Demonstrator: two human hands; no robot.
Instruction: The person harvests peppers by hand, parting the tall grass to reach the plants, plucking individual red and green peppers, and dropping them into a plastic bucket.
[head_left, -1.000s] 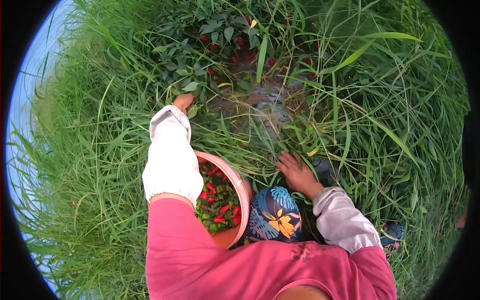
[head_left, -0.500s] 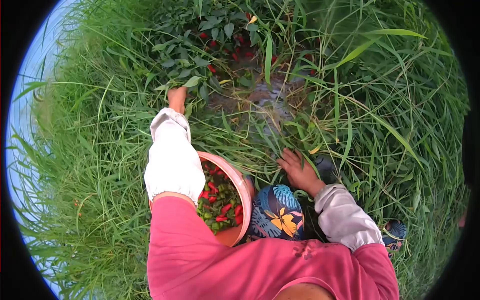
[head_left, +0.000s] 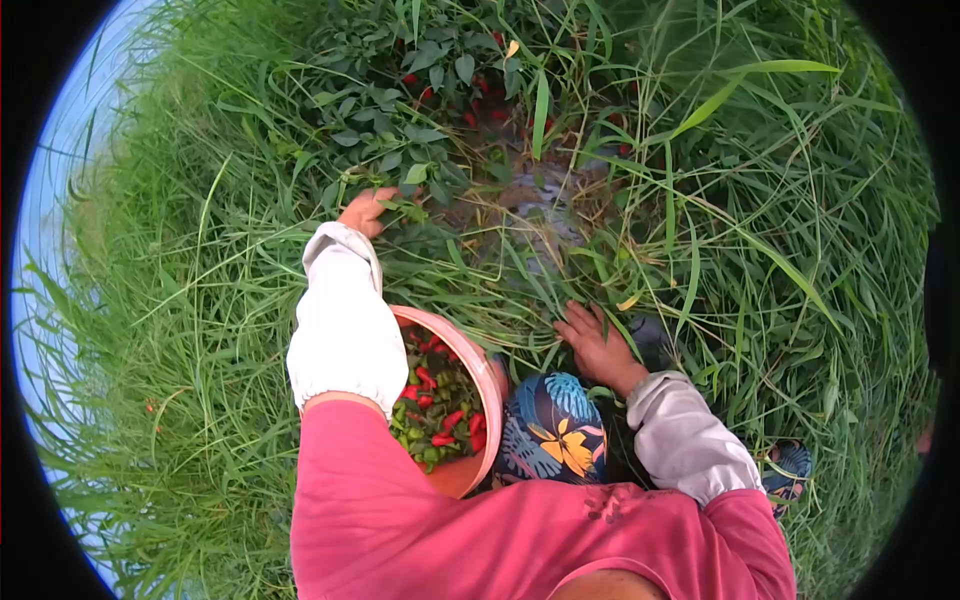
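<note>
The left hand (head_left: pixel 366 211) reached forward to the low edge of a leafy plant (head_left: pixel 380 140), its fingers partly hidden among the leaves; whether its grip was closed on a stem or a pepper, I could not tell. Red peppers (head_left: pixel 470 118) showed beneath the foliage, farther out than that hand and to its right, near a greyish patch of ground (head_left: pixel 545 195). The right hand (head_left: pixel 597 352) lay palm down on the flattened grass (head_left: pixel 500 318), its grip loose, fingers extended and apart, with nothing visible in it. Between the left forearm's white sleeve (head_left: pixel 345 325) and a knee in flower-patterned cloth (head_left: pixel 560 430) stood an orange bucket (head_left: pixel 488 385), partly covered by that arm. Inside it lay picked peppers (head_left: pixel 452 419), red and green mixed, below the rim.
</note>
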